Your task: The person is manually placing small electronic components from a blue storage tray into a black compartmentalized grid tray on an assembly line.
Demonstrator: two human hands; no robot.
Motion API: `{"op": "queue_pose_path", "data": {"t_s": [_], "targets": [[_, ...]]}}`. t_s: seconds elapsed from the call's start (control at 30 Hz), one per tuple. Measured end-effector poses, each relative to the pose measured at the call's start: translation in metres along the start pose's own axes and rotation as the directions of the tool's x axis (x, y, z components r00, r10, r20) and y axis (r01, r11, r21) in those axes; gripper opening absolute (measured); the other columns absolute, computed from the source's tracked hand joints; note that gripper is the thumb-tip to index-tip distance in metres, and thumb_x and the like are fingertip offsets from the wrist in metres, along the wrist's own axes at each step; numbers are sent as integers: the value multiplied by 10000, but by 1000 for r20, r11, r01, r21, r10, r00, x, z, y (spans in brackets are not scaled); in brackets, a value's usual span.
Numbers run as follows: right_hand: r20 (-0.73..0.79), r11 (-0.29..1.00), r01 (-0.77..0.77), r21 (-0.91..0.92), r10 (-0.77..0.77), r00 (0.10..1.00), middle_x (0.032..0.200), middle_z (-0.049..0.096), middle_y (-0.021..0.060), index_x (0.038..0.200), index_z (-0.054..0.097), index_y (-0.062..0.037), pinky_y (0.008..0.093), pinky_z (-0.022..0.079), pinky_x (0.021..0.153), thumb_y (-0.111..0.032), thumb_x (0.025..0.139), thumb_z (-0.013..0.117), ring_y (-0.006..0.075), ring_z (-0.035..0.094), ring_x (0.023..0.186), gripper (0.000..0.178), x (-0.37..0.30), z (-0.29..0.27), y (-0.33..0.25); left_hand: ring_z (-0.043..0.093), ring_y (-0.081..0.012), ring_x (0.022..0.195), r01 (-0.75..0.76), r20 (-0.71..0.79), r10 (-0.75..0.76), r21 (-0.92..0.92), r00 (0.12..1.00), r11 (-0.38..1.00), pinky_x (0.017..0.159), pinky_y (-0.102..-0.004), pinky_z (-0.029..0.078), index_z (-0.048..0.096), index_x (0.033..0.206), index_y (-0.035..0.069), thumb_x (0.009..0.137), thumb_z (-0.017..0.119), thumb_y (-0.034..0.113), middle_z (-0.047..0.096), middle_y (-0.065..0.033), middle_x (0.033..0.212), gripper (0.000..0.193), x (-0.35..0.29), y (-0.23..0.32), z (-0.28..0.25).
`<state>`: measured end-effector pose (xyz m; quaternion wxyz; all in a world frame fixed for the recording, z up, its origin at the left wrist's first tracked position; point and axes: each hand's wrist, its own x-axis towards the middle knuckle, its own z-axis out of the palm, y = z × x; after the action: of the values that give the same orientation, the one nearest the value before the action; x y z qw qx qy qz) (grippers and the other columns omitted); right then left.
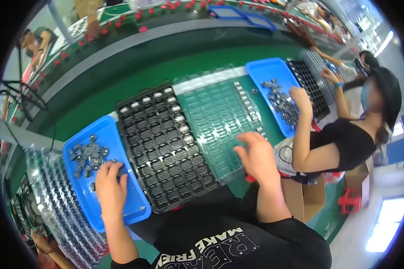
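Observation:
My left hand (110, 186) is inside a blue tray (139, 210), its fingers bent down at the edge of a heap of small grey metal parts (89, 154). Thumb and forefinger come close together; what they hold, if anything, is too small to make out. To the right of that tray lies a black compartment tray (161, 148), with silvery parts (179, 119) in cells along its far and right sides. Above the near right part of a clear plastic tray (215, 125), my right hand (258, 157) is open, thumb apart from the fingers. A line of parts (247, 103) sits along the clear tray's right side.
Farther right, a person in black (336, 143) reaches toward another blue tray (256, 67) of metal parts. Clear plastic trays (58, 193) are at the left. A conveyor line with red pieces (142, 29) curves behind the bench. A cardboard box (296, 201) stands low at right.

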<state>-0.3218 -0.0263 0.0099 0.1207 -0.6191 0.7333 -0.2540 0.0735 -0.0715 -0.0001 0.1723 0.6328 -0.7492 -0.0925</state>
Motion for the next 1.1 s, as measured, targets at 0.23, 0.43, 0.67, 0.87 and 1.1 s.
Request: {"op": "queue_pose_path", "data": {"t_s": [0.23,0.43,0.67,0.87,1.1], "targets": [[-122,926,-365,-100,352,928,890,684,163,959,667,10,405,550,726,-82,780,818,297,689,791,252,-32,-20,55,628,-364,1137,-33,40,32,40,999,999,979,-442,501,719,1000,34,794,740,-37,661,-131,1200,219,0,0,4],[-15,937,-345,-59,344,939,806,661,121,904,631,9,371,547,694,-77,722,865,242,669,734,309,-34,-28,66,645,-371,1117,17,-8,-18,-35,1000,999,964,-446,513,728,979,28,819,727,-38,669,-147,1215,173,-12,-12,1],[-34,944,-331,-12,330,943,792,657,106,905,639,-12,360,548,672,-65,723,809,216,660,691,255,-40,-21,74,710,-229,891,74,-200,-78,-25,977,997,758,-333,562,731,1017,32,858,730,-12,769,-98,1051,165,-34,-24,1],[-107,970,-240,-29,235,966,811,638,117,890,659,1,360,539,666,-61,741,767,225,653,683,195,-36,-25,70,629,-167,763,233,-242,-327,-348,914,908,735,-317,521,750,1104,51,877,714,0,768,-77,1076,236,-40,-5,14],[-111,984,-44,170,63,992,842,640,104,922,736,-17,311,512,634,35,781,709,184,640,682,153,-51,-29,78,631,-122,845,154,-195,-341,-620,920,769,757,-263,520,697,1217,-9,914,645,-42,713,-85,1120,309,-53,-25,31]]}}
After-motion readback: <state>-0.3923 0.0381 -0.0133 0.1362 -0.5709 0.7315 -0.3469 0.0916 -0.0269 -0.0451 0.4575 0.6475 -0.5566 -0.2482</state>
